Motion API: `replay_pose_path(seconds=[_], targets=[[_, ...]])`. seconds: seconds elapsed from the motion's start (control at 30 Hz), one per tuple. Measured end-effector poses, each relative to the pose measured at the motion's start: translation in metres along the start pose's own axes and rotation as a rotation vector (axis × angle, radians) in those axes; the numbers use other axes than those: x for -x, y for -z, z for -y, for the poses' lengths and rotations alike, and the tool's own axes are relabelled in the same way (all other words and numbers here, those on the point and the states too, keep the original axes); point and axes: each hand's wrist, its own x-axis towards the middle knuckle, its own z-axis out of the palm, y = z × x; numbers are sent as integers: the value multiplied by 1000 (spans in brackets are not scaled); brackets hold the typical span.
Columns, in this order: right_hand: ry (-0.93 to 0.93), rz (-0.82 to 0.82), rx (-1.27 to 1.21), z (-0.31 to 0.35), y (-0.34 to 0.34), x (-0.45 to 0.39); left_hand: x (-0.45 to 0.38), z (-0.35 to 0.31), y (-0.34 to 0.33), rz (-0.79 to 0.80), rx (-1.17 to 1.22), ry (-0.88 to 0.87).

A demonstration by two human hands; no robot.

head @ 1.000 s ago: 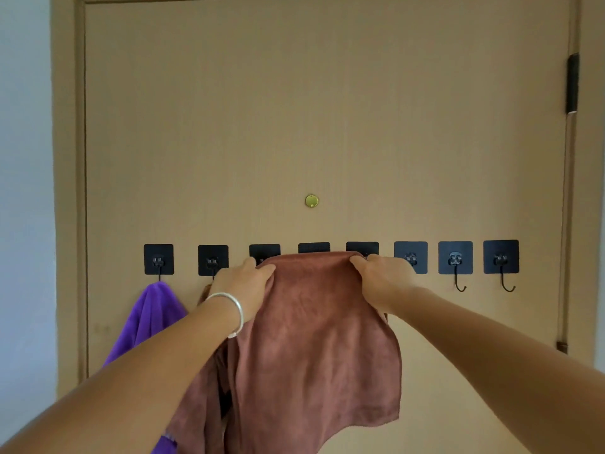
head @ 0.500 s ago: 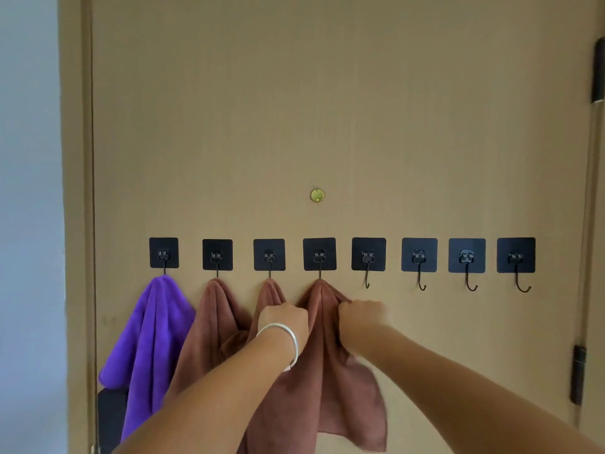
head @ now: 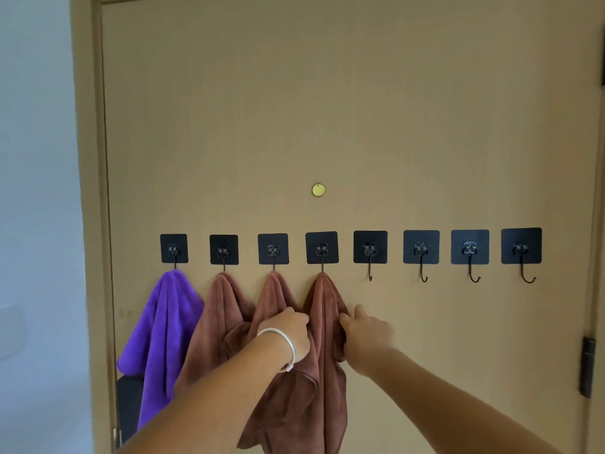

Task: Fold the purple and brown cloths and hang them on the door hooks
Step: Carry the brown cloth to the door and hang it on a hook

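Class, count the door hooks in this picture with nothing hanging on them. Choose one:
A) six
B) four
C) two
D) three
B: the purple cloth and brown cloths fill the four leftmost hooks; the four hooks to the right hang bare.

A bright purple plush cloth (head: 163,326) drapes from the leftmost black square adhesive door hook (head: 174,249). Three reddish-brown plush cloths (head: 216,326) hang bunched from the next three hooks, touching each other.

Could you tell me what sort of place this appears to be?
Probably a home interior: a tan door with a brass peephole, stick-on hooks and hanging brown cloths.
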Motion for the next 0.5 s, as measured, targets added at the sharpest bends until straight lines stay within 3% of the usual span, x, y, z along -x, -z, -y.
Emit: replay_pose_path(seconds=[0.1,0.23,0.5], targets=[[1,8,6,-5,12,10,8,-11,16,-204,-203,20],[-14,-63,22,-26,32,25,8,-23,32,-427,-218,-88],[-132,-223,94,-94,69,60,6,-72,32,-634,-189,-440]])
